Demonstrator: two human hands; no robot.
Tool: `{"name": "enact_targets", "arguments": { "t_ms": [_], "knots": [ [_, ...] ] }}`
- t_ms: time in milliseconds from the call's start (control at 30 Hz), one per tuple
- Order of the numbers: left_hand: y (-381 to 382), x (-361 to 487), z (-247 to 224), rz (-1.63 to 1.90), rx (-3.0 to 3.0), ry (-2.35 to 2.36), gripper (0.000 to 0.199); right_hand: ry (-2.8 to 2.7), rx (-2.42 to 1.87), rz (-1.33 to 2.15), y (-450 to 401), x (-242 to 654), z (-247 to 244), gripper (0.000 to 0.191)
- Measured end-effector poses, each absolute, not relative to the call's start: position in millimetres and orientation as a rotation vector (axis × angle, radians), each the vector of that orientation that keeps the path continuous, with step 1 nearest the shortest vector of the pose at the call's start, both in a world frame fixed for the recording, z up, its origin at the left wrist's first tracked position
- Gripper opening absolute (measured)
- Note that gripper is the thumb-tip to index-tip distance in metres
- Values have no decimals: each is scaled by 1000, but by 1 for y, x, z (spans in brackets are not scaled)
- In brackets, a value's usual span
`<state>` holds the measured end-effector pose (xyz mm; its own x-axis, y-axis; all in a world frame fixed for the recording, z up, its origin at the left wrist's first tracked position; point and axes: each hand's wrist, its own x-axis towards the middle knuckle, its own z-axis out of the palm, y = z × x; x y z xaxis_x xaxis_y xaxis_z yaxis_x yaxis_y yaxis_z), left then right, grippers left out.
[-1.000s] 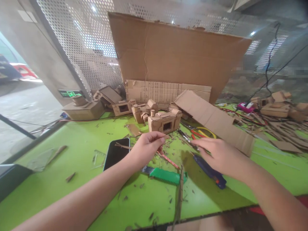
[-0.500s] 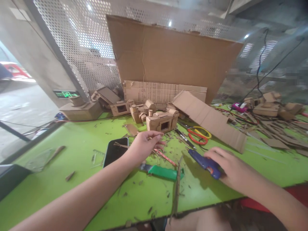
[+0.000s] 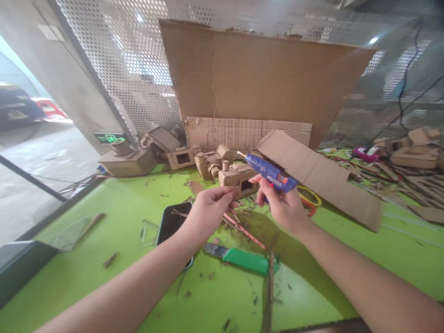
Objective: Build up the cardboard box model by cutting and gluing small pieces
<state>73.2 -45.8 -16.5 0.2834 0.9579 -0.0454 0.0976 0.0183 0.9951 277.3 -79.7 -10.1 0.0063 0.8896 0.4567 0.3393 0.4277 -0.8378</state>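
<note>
My right hand point(image 3: 282, 201) is wrapped round a blue hot glue gun point(image 3: 268, 173), raised above the table with its nozzle pointing up and to the left. A small red light shows on its body. My left hand point(image 3: 212, 206) is closed in a pinch on a small brown scrap, probably cardboard, mostly hidden by the fingers. Just behind both hands stands a cardboard camera model point(image 3: 231, 177) with a round knob on top and a dark square opening. A green-handled utility knife point(image 3: 248, 260) lies in front of my hands, with a dark phone point(image 3: 171, 224) by my left wrist.
A ridged cardboard sheet point(image 3: 319, 178) slants at the right, partly over yellow-and-red scissors point(image 3: 310, 199). More cardboard models point(image 3: 128, 159) line the back. A large cardboard panel point(image 3: 270, 83) stands behind. Scraps litter the green table point(image 3: 138, 286); a cardboard strip point(image 3: 268, 291) lies at the front.
My right hand has lifted the glue gun from the table's right side and brought it left, near my left hand. My left hand keeps its pinch. The view has shifted slightly.
</note>
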Motion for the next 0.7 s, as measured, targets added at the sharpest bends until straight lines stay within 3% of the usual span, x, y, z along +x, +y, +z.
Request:
{"name": "enact_targets", "arguments": {
  "t_ms": [300, 700],
  "knots": [
    [-38, 66, -17, 1142, 1192, 994, 36, -1726, -1131, 479, -92, 303, -24, 22],
    [-47, 71, -8, 1154, 1039, 854, 27, -1926, -1176, 331, -91, 297, -15, 21]
  ]
}}
